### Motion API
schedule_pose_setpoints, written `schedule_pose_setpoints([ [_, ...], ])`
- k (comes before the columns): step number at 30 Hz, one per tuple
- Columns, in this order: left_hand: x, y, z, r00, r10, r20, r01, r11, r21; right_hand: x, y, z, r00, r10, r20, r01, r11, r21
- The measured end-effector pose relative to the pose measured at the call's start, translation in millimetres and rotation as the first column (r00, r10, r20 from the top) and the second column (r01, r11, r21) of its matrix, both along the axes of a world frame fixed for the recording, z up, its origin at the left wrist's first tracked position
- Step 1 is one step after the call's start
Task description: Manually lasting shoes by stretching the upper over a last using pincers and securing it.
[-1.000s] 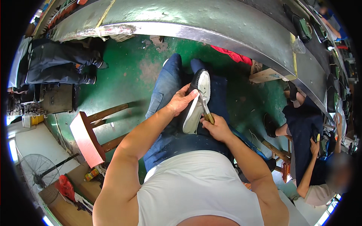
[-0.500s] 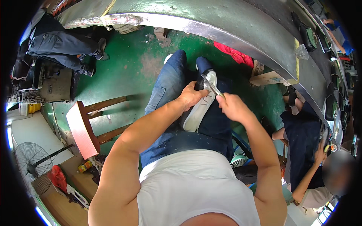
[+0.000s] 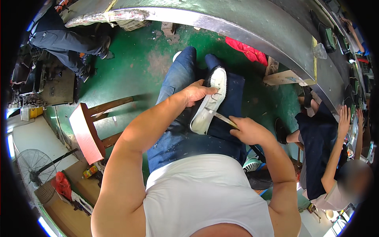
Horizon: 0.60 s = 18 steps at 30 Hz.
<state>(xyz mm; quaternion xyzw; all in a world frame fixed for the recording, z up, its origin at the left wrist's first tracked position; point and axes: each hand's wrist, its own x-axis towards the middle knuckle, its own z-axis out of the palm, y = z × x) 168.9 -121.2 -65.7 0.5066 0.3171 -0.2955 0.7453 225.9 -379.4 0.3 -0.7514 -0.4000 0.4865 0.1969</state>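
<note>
While the seated person leans over blue-jeaned legs [image 3: 185, 118], the left hand [image 3: 196, 92] grips a white shoe [image 3: 209, 100] by its side, fingers curled over the edge, so that the pale sole faces up and the shoe lies tilted across the lap. Just beside it, the right hand [image 3: 248, 130] is clenched round the handle of a thin metal blade [image 3: 221, 117], whose tip touches the sole near its middle. To the left, on the green floor [image 3: 134, 67], stands a wooden stool [image 3: 89, 132] with a reddish seat; a standing fan [image 3: 33, 170] and a small can [image 3: 90, 171] lie further left, the can's contents not visible. A red cloth [image 3: 246, 50] lies under the edge of the long grey bench [image 3: 237, 27]. At right, another person in a dark shirt [image 3: 319, 146] works at the bench, hand [image 3: 342, 118] raised; whether it holds anything cannot be told.
</note>
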Motion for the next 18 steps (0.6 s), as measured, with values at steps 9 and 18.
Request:
schedule_pose_setpoints([
  [9,-11,-8,-16,0.995,-0.023,0.098,-0.002,0.970,0.242,-36,-14,-20,0.952,-0.107,0.285,0.056,0.982,0.180],
  [18,-51,-30,-14,0.950,0.128,0.285,-0.124,0.992,-0.032,-52,-26,-15,0.937,-0.045,0.346,0.024,0.997,0.067],
])
